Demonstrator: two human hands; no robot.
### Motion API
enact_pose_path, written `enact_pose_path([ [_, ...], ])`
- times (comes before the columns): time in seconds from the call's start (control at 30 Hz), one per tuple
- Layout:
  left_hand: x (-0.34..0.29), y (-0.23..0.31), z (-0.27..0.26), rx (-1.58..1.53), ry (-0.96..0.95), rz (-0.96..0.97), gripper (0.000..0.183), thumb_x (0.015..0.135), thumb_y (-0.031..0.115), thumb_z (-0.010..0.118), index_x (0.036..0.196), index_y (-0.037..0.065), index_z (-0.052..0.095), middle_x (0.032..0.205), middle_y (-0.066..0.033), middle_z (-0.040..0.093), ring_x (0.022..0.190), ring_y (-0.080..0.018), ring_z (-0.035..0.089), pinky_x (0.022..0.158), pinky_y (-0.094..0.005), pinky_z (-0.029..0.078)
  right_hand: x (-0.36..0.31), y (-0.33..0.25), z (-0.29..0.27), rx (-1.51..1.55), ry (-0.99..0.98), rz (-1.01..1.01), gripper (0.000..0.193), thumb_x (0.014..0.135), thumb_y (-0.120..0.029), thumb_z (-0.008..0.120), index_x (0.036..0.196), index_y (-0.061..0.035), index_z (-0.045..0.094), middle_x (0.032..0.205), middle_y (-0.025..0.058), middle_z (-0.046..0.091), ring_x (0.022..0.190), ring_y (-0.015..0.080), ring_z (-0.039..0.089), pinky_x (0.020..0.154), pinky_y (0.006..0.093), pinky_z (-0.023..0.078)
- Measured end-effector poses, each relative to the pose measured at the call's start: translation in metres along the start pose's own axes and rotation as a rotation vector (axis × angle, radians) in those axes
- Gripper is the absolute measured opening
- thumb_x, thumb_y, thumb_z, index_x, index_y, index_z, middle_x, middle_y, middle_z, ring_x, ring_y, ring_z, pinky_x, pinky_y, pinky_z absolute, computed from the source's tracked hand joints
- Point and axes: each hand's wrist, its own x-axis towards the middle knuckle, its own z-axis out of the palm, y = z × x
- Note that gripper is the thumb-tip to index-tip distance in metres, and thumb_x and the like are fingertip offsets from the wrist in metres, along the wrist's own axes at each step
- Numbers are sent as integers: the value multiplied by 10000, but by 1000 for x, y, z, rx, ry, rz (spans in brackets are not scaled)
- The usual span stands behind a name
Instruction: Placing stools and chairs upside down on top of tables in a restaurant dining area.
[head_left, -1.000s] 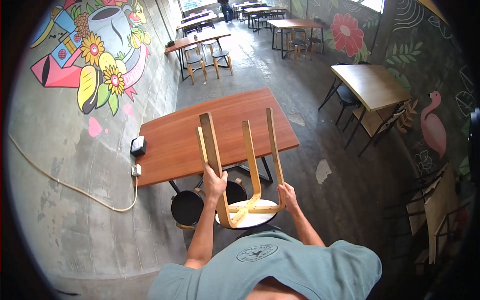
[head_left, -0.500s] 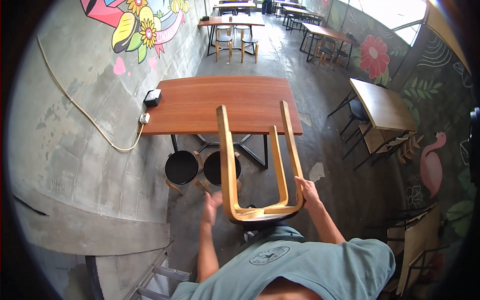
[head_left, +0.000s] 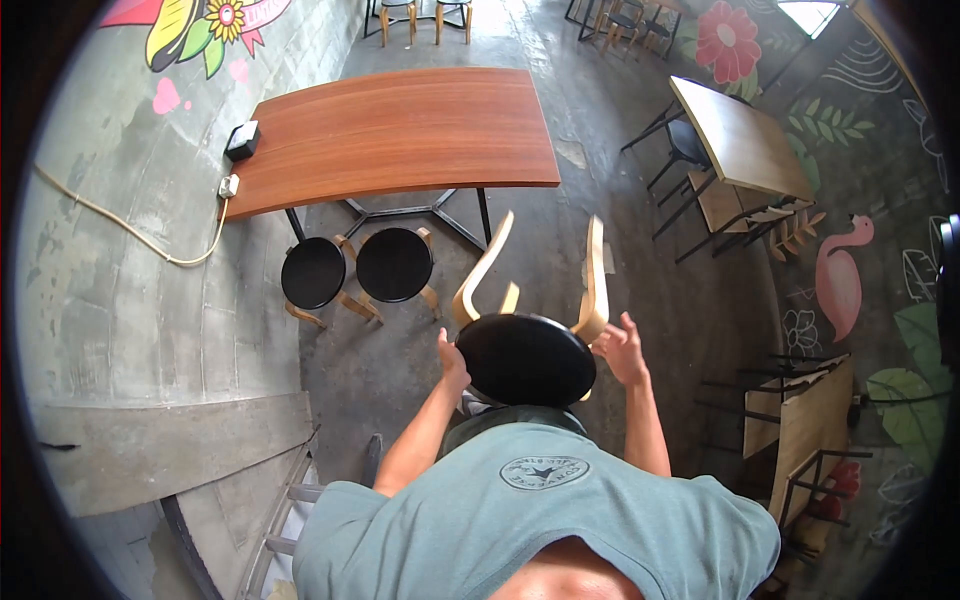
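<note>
In front of my body a round stool (head_left: 525, 360) is tilted, its black seat toward me and its bent light-wood legs pointing away toward the table. At the left rim of the seat is my left hand (head_left: 454, 362), its thumb up along the edge and its other fingers mostly hidden; it grips the stool there. My right hand (head_left: 624, 352) is beside the right-hand leg, fingers spread, with the fingertips close to the wood. Whether they touch it I cannot tell.
Ahead stands a red-brown table (head_left: 400, 130) with a black metal frame. Two black-topped stools, one on the left (head_left: 313, 273) and one beside it (head_left: 395, 265), stand at its near side. A lighter table (head_left: 745, 140) is at right; a concrete wall (head_left: 150, 300) runs along the left.
The stool has turned from legs-up to tilted, so its black seat now shows. My left hand has come onto the seat rim. My right hand has loosened from a leg, fingers spread.
</note>
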Motion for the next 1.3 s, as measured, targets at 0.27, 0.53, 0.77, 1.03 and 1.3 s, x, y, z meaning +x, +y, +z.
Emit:
enact_pose_path([
  [0.27, 76, -25, 47, 291, -163, 62, 531, 860, 477, 399, 976, 10, 624, 974, -107, 649, 889, -213, 602, 836, -347, 465, 78, 89, -74, 129, 509, 112, 508, 814, -480, 466, 1097, -84, 615, 1142, 96, 590, 1052, 201, 535, 917, 362, 391],
  [0.53, 152, 9, 39, 417, -40, 232, 412, 888, 334, 460, 1080, -10, 582, 1107, -104, 611, 1020, -189, 562, 955, -310, 378, 215, 83, -96, -283, 448, 335, 304, 819, -307, 533, 987, -68, 618, 1053, 116, 583, 969, 229, 544, 821, 386, 445],
  [0.77, 267, 19, 47, 540, 189, 357, 629, 878, 355, 495, 1324, -67, 360, 1364, -184, 407, 1293, -238, 342, 1065, -294, 232, 366, 149, -152, -482, 615, 367, 285, 805, -292, 567, 948, -52, 623, 968, 95, 582, 931, 186, 529, 823, 335, 430],
  [1.03, 414, 76, 6, 627, 275, 489, 469, 886, 241, 507, 1287, 3, 460, 1283, -115, 508, 1193, -179, 452, 1003, -253, 301, 509, 194, -118, -585, 604, 218, 286, 845, -300, 550, 918, -38, 640, 911, 73, 622, 891, 169, 539, 826, 300, 406],
  [1.3, 488, 104, -3, 523, 116, 455, 409, 899, 152, 474, 1268, -24, 464, 1229, -95, 540, 1132, -158, 488, 968, -248, 333, 580, 221, -130, -523, 489, 225, 248, 827, -227, 582, 948, -10, 593, 886, 54, 607, 857, 136, 534, 770, 269, 414],
])
